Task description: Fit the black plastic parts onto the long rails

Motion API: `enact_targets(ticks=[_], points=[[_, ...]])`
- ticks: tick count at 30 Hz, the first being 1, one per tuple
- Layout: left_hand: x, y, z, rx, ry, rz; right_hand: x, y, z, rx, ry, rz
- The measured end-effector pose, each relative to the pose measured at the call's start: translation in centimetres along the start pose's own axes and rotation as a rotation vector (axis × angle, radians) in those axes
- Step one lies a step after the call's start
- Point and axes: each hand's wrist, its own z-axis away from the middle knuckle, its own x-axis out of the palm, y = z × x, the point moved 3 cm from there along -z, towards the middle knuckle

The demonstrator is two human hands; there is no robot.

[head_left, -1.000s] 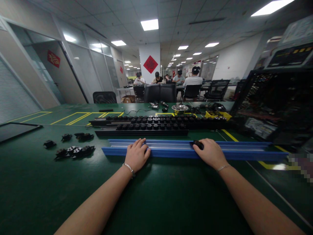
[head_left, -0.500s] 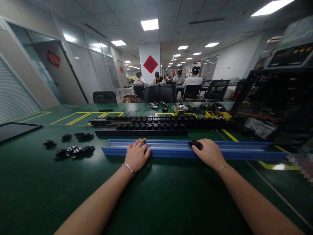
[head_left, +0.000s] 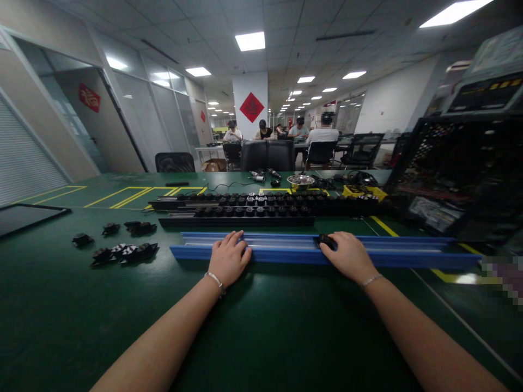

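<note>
A long blue channel rail (head_left: 281, 256) lies across the green table in front of me. My left hand (head_left: 229, 257) rests on its left part, fingers stretched over the groove and thumb apart. Over the right half, my right hand (head_left: 350, 256) grips a small black module (head_left: 326, 241) that sits in the groove; the palm side of the grip is hidden. Beyond the blue rail lie black rails (head_left: 245, 221) fitted with rows of round black modules (head_left: 260, 210). Several loose black modules (head_left: 125, 252) lie on the table to the left.
A metal bowl (head_left: 300, 181), cables and a yellow tray (head_left: 365, 193) stand at the back. An open computer case (head_left: 453, 174) rises on the right, and a dark flat panel (head_left: 30, 218) lies at far left. Several people sit at a distant table.
The black module and my right hand have shifted very slightly to the left along the blue rail. My left hand has stayed in place.
</note>
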Motion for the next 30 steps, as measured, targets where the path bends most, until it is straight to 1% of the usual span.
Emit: enact_targets(ticks=[8,15,19,22,30], points=[[0.2,-0.1,-0.1,0.003,0.013,0.008,0.2,0.1,0.0,-0.013,-0.001,-0.021],[0.2,-0.1,-0.1,-0.014,0.014,0.020,0.6,-0.4,0.0,-0.032,-0.022,-0.038],[0.3,-0.1,-0.2,-0.028,0.006,0.018,0.8,-0.8,0.1,-0.043,0.004,-0.059],[0.3,-0.1,-0.2,-0.033,0.004,0.008,0.9,-0.9,0.1,-0.018,0.024,-0.095],[0.5,-0.2,-0.2,-0.024,0.010,-0.001,0.7,-1.1,0.2,-0.052,0.014,-0.085]])
